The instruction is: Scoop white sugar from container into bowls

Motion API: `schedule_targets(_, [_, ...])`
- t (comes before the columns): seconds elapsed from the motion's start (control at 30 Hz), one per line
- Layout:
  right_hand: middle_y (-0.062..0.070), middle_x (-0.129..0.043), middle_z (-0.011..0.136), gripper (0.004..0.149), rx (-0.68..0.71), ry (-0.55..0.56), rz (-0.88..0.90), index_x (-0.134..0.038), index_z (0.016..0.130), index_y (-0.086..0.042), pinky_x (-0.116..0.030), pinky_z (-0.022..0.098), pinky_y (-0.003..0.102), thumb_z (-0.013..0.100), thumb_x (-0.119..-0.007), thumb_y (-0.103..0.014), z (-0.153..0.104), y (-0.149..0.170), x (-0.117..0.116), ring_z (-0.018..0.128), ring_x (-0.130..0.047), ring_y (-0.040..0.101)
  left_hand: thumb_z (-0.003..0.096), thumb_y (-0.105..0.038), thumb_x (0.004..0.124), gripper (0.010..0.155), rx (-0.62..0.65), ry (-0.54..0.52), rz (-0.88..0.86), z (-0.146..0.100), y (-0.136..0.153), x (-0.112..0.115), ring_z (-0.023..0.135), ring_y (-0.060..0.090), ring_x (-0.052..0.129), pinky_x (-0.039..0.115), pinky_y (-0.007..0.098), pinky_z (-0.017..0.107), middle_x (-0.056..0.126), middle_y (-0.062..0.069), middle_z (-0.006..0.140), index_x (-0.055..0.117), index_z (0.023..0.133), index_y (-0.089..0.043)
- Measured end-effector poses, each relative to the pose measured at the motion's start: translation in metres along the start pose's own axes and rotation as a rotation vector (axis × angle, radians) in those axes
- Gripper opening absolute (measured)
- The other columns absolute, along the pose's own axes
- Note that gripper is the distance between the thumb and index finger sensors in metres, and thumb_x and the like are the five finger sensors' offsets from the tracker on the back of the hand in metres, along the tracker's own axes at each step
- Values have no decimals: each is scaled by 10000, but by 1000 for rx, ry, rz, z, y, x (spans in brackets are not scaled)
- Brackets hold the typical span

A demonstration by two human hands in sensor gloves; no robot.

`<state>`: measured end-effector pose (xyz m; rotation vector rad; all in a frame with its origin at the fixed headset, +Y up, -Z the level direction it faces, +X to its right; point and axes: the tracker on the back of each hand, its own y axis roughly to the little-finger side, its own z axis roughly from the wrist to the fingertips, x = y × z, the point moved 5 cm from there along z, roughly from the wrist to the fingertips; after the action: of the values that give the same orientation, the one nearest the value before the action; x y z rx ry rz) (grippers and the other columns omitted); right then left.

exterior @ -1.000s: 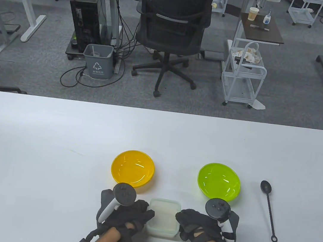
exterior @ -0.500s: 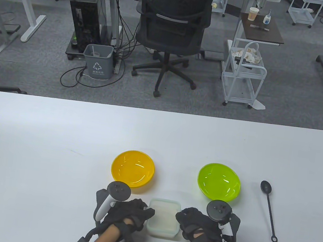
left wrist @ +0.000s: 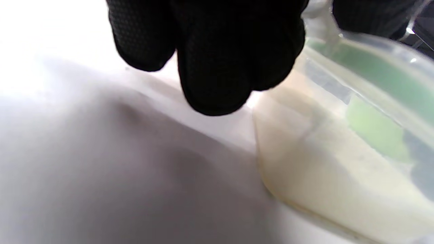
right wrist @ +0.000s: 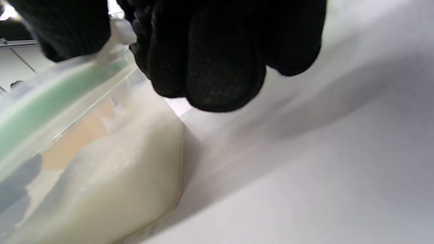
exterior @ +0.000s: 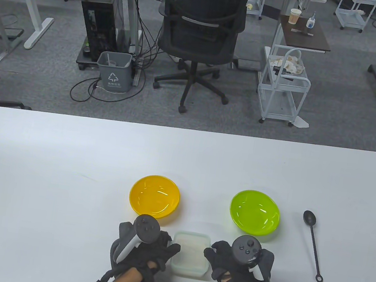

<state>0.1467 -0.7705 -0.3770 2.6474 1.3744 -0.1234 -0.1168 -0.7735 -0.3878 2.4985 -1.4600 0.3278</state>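
Two gloved hands flank the lidded sugar container (exterior: 190, 253) near the desk's (exterior: 65, 165) front edge: left hand (exterior: 150, 249) grips its left side, right hand (exterior: 232, 262) its right. Behind stand a yellow bowl (exterior: 154, 196) and green bowl (exterior: 255, 212); a black spoon (exterior: 313, 239) lies rightward. No legible writing on them.

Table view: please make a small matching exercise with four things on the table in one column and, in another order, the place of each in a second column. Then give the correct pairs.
Things:
1. orange bowl
2. green bowl
3. black spoon
4. sugar container

Places:
A. between the two hands, at the near edge
B. far right, lying alone on the table
C. just beyond the left hand
D. just beyond the right hand

Pairs: 1-C, 2-D, 3-B, 4-A
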Motion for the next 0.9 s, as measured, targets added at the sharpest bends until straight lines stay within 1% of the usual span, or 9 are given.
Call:
schedule_targets(0.13, [76,-897,800,544,73,62,-124,-710,935,-250,-725,620,464,478,-740,-543,-4,-12,5,562,-999,219,392,-627,751,646,42,-74,114,-6,-14,-6,694,129,1047,774,454,654,902,-135,848,690,967,-339])
schedule_targets(0.23, [83,-855,890,574,130,96,-206,-676,977,-261,-682,666,490,481,-736,-542,-8,-20,9,675,-972,257,396,-613,768,730,81,-124,219,-10,-27,-11,861,179,954,713,488,712,773,-95,1019,590,1050,-343])
schedule_targets(0.3, [89,-829,934,601,165,126,-267,-662,993,-266,-656,686,512,472,-742,-556,-11,-23,15,738,-947,282,379,-632,794,824,113,-134,265,-13,-38,-14,991,221,818,636,522,760,613,-57,1127,499,1095,-351])
schedule_targets(0.37, [95,-758,1009,639,240,164,-358,-619,1022,-289,-588,730,546,463,-745,-573,-18,-29,26,837,-882,309,370,-674,785,887,203,-87,314,-15,-54,-15,1085,243,684,547,542,807,466,-43,1193,421,1122,-377])
schedule_targets(0.47, [82,-620,1117,701,292,221,-480,-554,1057,-330,-480,777,598,444,-741,-615,-27,-32,42,989,-740,342,346,-722,780,958,269,-30,399,-19,-71,-14,1176,275,511,429,580,847,317,-40,1238,357,1141,-397])
schedule_targets(0.53, [75,-551,1153,726,342,275,-575,-521,1070,-346,-435,788,614,438,-733,-636,-32,-32,56,1049,-660,348,332,-752,769,1006,289,41,478,-19,-81,-7,1216,290,392,341,600,863,216,-48,1252,294,1151,-411])
schedule_targets(0.63, [68,-480,1186,754,345,315,-661,-488,1080,-366,-397,795,630,428,-715,-668,-36,-23,69,1104,-569,361,313,-766,771,1062,291,132,514,-17,-85,6,1243,305,212,171,640,847,110,-57,1253,229,1152,-409])
schedule_targets(0.77, [72,-373,1216,801,313,310,-682,-427,1098,-375,-350,798,650,417,-703,-695,-37,-2,78,1150,-435,383,297,-777,777,1111,286,228,528,-10,-81,23,1235,315,102,110,635,837,29,-56,1238,163,1144,-400])
schedule_targets(0.9, [70,-313,1227,823,289,305,-680,-397,1104,-384,-323,801,657,410,-697,-710,-36,15,77,1166,-363,387,288,-764,802,1145,285,238,534,-5,-74,30,1230,316,86,120,625,844,16,-47,1231,133,1132,-377])
